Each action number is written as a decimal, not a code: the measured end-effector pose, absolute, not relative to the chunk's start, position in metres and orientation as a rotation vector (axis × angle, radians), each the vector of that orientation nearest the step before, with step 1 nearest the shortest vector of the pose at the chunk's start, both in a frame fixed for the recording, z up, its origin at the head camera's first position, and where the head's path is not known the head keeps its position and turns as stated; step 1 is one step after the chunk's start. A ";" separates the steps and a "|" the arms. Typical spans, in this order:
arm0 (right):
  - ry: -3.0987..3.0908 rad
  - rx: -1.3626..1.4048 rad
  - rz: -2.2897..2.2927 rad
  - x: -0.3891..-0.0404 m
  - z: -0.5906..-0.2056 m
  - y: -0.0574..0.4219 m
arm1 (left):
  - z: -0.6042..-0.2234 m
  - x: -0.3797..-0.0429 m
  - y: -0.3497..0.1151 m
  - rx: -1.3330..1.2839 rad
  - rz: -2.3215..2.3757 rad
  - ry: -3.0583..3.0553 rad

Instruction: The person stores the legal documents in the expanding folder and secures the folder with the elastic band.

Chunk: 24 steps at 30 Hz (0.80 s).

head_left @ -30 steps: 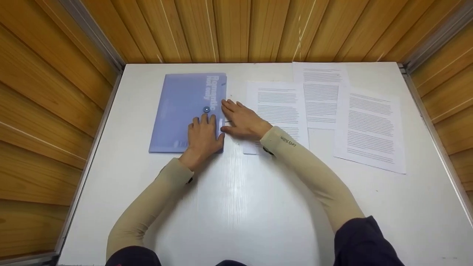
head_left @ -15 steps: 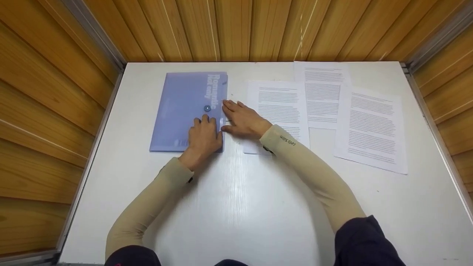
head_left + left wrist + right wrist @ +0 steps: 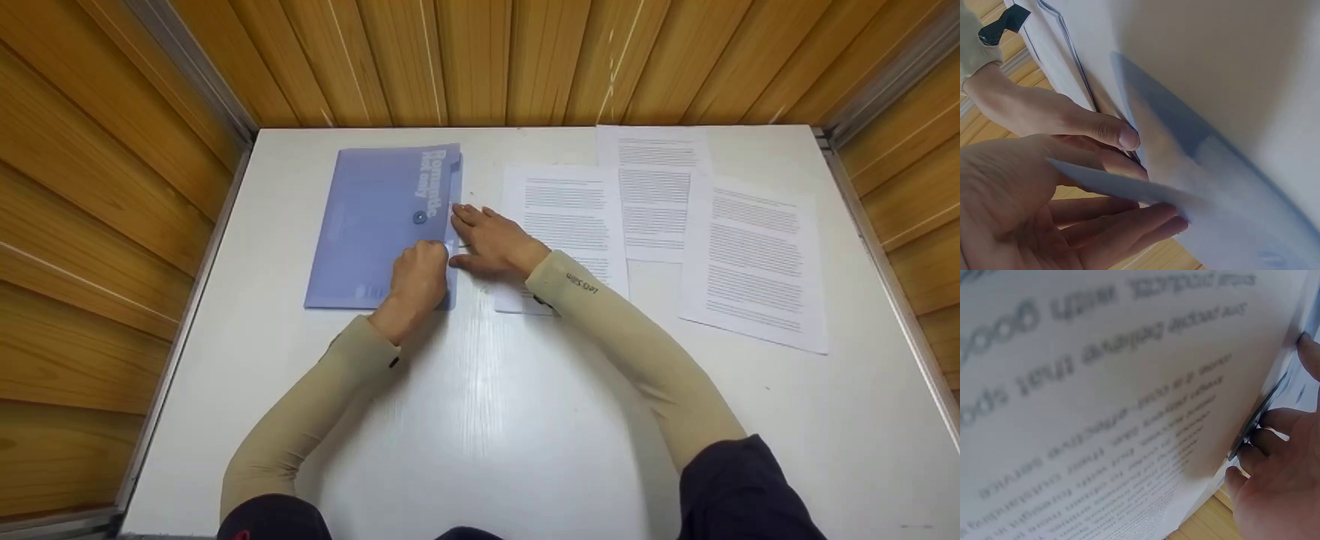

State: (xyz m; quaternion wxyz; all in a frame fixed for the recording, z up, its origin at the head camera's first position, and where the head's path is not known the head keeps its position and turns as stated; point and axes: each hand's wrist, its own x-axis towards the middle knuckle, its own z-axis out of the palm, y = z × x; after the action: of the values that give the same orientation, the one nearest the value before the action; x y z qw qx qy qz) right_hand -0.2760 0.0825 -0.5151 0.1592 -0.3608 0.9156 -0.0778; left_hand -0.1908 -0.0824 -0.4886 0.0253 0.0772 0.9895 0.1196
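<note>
A translucent blue document folder (image 3: pixel 364 217) with white lettering and a round snap button (image 3: pixel 420 217) lies on the left half of the table. My left hand (image 3: pixel 420 277), fingers curled, pinches the folder's flap near its lower right edge. In the left wrist view the flap (image 3: pixel 1109 183) stands raised between thumb and fingers. My right hand (image 3: pixel 495 238) lies with straight fingers at the folder's right edge, its thumb (image 3: pixel 1127 136) touching that edge. Beneath the right fingers shows a thin dark strip (image 3: pixel 1258 416), its kind unclear.
Right of the folder lies a printed stack of paper (image 3: pixel 566 202), partly under my right forearm. Farther right are another printed sheet (image 3: pixel 652 202) at the back and a slanted one (image 3: pixel 754 262). Wooden panels (image 3: pixel 480 60) bound the white table (image 3: pixel 480 420).
My left hand has gone from lying flat on the folder to curling its fingers round the flap's edge, lifting it a little. The right hand has stayed in place.
</note>
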 end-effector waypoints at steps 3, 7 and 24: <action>2.617 -1.033 -0.222 -0.276 -0.515 0.083 | -0.487 -0.190 -0.083 0.250 0.363 3.056; 2.620 -1.034 -0.215 -0.276 -0.515 0.083 | -0.482 -0.187 -0.085 0.249 0.370 3.053; 2.614 -1.008 -0.228 -0.276 -0.518 0.082 | -0.448 -0.172 -0.112 0.094 0.588 3.175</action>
State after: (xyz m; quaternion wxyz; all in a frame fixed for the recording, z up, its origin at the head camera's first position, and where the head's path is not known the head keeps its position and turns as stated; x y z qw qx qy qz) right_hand -0.2760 0.0815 -0.5182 0.1645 -0.3538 0.9172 -0.0801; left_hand -0.1716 -0.1123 -0.4479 -0.0444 0.0290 0.9819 0.1820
